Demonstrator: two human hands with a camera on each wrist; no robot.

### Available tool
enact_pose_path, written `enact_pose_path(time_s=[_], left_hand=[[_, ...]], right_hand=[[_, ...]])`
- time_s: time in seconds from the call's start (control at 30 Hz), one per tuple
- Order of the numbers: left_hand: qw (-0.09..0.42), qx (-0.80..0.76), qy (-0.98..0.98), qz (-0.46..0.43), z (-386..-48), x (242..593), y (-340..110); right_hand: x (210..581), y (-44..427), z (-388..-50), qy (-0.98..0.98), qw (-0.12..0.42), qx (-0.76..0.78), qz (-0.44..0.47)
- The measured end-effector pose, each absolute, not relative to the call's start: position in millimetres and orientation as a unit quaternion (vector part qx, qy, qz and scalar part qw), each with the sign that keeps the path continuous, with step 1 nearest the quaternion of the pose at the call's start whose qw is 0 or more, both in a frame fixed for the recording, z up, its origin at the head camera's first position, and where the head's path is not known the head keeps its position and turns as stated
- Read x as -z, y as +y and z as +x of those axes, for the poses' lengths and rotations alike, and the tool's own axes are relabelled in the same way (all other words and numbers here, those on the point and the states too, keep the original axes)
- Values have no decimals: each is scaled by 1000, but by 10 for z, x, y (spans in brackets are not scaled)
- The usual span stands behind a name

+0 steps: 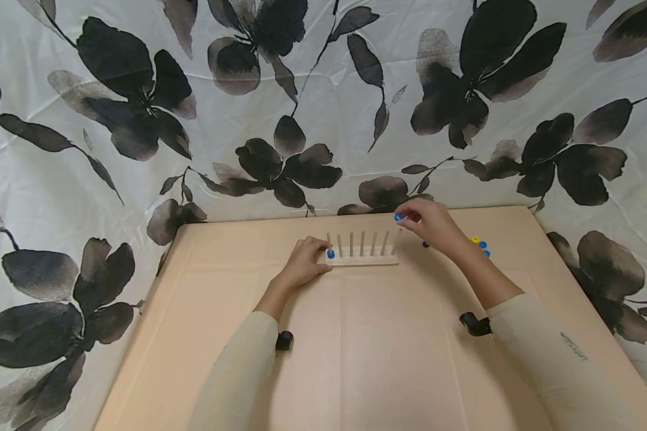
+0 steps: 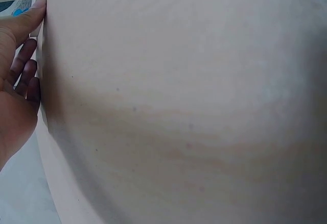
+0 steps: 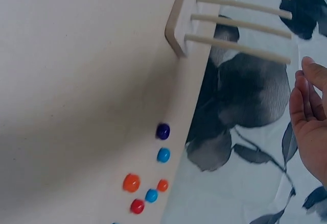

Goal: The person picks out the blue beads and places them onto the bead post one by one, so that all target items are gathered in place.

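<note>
A wooden peg stand (image 1: 362, 261) with a row of upright pegs sits near the far edge of the table. At its left end my left hand (image 1: 302, 261) grips the base, thumb in front. A blue bead (image 1: 330, 254) is low at the leftmost peg. Between thumb and fingertips, my right hand (image 1: 430, 226) pinches another blue bead (image 1: 398, 217) just above the top of the rightmost peg. In the right wrist view the fingers hide that bead. The left wrist view catches my left hand (image 2: 18, 66) at the stand's edge.
Loose beads lie right of the stand: a purple bead (image 3: 163, 131), a blue bead (image 3: 163, 155), an orange bead (image 3: 131, 182), a red bead (image 3: 137, 206) and a yellow bead (image 1: 474, 239) among them. A floral cloth (image 1: 323, 108) hangs behind the table (image 1: 388, 347).
</note>
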State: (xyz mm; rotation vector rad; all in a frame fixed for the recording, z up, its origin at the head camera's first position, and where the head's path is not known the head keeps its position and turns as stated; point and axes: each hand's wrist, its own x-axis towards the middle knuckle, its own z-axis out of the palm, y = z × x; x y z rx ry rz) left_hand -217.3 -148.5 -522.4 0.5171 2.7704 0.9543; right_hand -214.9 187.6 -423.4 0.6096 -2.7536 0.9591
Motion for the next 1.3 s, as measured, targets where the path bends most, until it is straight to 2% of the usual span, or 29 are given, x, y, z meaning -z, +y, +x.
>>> enact_pose_path(time_s=[0.27,0.67,1.3], left_hand=[[80,-316,929,175,-2198,5236,-1488],[77,-332,925,170,-2169,5245,-1495],[74,-316,929,179,-2205,5234,-1479]], right_hand=[[4166,1591,-2212,-907,80,-330,251],[4185,1175,-2234,-906,38,-326,267],[4179,668,-2319,-905,14,-293,309]])
